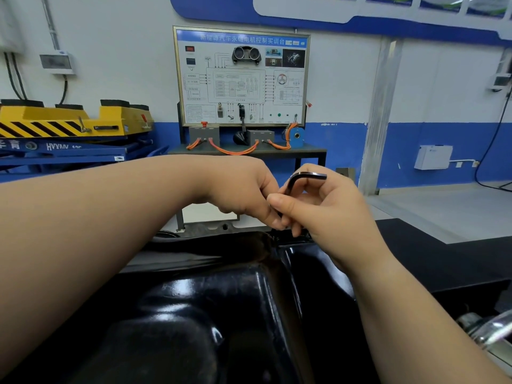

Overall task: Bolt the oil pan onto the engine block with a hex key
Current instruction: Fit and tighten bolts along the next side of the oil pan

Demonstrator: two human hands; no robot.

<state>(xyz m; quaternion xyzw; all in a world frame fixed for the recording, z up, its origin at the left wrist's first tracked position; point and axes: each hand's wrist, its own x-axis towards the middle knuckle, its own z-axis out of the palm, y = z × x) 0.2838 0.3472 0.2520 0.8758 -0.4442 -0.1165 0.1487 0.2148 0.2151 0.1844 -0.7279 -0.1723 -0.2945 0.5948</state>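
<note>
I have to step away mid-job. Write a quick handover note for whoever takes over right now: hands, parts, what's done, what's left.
Right hand: gripping the hex key, short arm up, long arm pointing down at the far edge of the oil pan.
Left hand: fingers pinched at the key's shaft, steadying it.
Oil pan: black, seated in front of you; the bolt is hidden behind the hands.
Done: pan in place, key at a far-edge bolt.
Left: tighten this bolt; check the others, none visible here.

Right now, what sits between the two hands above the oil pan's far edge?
In the head view, the hex key: its bent end rises between the left hand and right hand, over the black oil pan. Its lower shaft is hidden.
</note>
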